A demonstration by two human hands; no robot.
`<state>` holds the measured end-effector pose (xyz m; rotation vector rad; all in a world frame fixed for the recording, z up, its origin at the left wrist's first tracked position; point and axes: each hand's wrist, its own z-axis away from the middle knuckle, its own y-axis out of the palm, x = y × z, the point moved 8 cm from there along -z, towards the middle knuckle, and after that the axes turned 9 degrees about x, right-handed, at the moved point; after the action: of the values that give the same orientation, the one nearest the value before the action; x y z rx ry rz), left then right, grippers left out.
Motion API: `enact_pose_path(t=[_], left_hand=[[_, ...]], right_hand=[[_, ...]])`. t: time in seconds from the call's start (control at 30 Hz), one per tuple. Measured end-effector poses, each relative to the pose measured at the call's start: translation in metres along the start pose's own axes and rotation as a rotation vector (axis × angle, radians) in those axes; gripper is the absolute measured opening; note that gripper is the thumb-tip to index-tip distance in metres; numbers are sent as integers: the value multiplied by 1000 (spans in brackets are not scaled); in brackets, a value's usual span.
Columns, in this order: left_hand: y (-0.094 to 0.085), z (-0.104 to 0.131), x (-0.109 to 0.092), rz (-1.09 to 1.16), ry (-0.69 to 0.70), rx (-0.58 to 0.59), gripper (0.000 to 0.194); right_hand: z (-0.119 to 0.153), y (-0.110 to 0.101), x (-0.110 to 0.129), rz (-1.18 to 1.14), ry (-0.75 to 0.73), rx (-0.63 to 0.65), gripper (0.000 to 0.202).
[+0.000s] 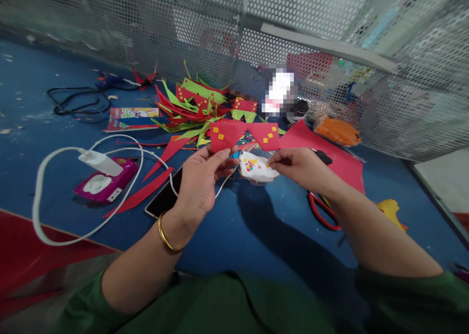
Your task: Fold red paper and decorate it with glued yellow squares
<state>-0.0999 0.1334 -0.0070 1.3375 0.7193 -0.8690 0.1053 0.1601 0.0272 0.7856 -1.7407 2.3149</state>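
My left hand [200, 180] pinches the lower left edge of a red paper cutout [234, 133], which has a notch and yellow squares stuck on both ends. Close to the cutout, my right hand [298, 165] has its thumb and fingertips pressed together. A tiny yellow paper piece [268, 165] shows at those fingertips. Under them lies a white pad [258, 167] scattered with small yellow, red and blue bits. Behind the cutout, a heap of red and green paper strips [198, 104] is spread out, some dotted with yellow squares.
On the left are a purple power socket [106, 180] with a white charger and looping cable [40, 187]. A dark phone [164, 197] lies beneath my left hand. Red-handled scissors [322, 212], a red sheet [348, 165] and orange paper [337, 130] are right. Perforated metal [146, 36] borders the blue table.
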Motion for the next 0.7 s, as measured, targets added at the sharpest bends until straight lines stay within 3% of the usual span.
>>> enact_pose_path(t=[0.13, 0.37, 0.53, 0.7], left_hand=[[2, -1, 1, -7, 15, 14, 20], [28, 11, 20, -103, -45, 121, 24], [68, 33, 44, -229, -166, 289, 21], [104, 49, 64, -288, -251, 444, 13]], right_hand=[[31, 7, -7, -480, -7, -2, 21], [85, 14, -12, -820, 5, -172, 24], [121, 7, -9, -763, -8, -292, 19], [162, -22, 1, -273, -144, -637, 12]])
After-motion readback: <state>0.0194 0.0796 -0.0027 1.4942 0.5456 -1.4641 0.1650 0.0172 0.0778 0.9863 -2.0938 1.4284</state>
